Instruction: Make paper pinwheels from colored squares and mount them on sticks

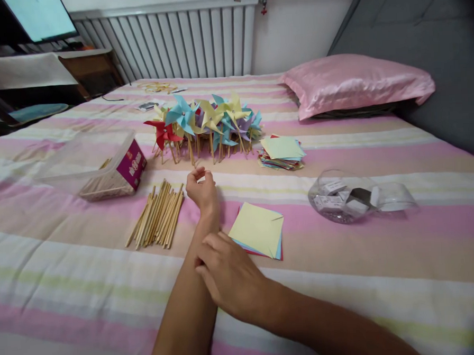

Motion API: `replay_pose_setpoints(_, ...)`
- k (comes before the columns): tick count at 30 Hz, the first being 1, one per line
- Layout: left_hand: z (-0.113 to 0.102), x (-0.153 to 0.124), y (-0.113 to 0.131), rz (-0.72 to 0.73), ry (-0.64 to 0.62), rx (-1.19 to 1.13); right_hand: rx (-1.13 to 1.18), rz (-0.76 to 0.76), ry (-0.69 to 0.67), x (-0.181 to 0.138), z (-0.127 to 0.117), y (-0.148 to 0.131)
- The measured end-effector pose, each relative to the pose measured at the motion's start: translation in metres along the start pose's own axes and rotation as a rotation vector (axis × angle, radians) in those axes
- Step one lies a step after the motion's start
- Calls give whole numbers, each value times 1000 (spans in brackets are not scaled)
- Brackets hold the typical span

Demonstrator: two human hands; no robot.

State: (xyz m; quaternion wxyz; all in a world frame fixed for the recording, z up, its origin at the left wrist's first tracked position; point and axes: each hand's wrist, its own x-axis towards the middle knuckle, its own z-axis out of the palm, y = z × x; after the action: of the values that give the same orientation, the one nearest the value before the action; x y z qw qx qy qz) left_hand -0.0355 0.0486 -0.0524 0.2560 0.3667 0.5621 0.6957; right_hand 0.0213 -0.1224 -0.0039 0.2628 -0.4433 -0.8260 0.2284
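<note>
My left hand (201, 189) is stretched forward over the bed, palm turned up. Its fingers are loosely curled, with a gap to the thumb and nothing visible between them. Just beyond its fingertips stand the sticks of a group of paper pinwheels (210, 118) in blue, yellow, red and purple. My right hand (230, 273) lies across my left forearm, its fingers bent in and touching the skin. To its right is a small stack of square paper sheets (258, 229), yellow on top, with slits at the corners. Wooden sticks (157, 216) lie bundled left of my left hand.
A clear plastic box (98, 179) with a purple label holds more sticks at left. Another paper stack (283, 149) lies beyond my hands. A clear round container (337, 198) with small items is at right. A pink pillow (351, 84) rests at the back right.
</note>
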Motion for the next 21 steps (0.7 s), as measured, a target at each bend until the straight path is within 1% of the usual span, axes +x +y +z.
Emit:
replay_pose_setpoints(2, -2, -3, 3, -24, -53, -9, 117, 5, -121, -1, -21, 6)
replay_pose_setpoints(3, -3, -5, 5, -45, -96, -6, 121, 41, -117, 0, -34, 14)
replay_pose_setpoints(5, -6, -10, 9, -87, -185, 7, -17, 169, 23, 3, -60, 37)
replay_pose_setpoints(6, -7, -13, 11, -99, -222, 18, -104, 244, 61, 4, -70, 50)
replay_pose_setpoints(7, -7, -15, 13, -109, -260, 32, -162, 323, 49, 5, -78, 64)
replay_pose_setpoints(8, -8, -17, 15, -121, -300, 46, -185, 386, -3, 6, -83, 77)
replay_pose_setpoints(10, -8, -21, 18, -160, -402, 76, -215, 484, -125, 7, -86, 97)
replay_pose_setpoints(12, -8, -25, 19, -204, -504, 92, -253, 526, -158, 8, -82, 109)
replay_pose_setpoints(17, -6, -32, 17, -229, -691, 126, -189, 542, -145, 12, -75, 112)
replay_pose_setpoints(19, -5, -34, 16, -225, -722, 140, -187, 538, -118, 13, -76, 111)
replay_pose_setpoints(21, -5, -34, 15, -224, -722, 134, -188, 524, -88, 13, -77, 112)
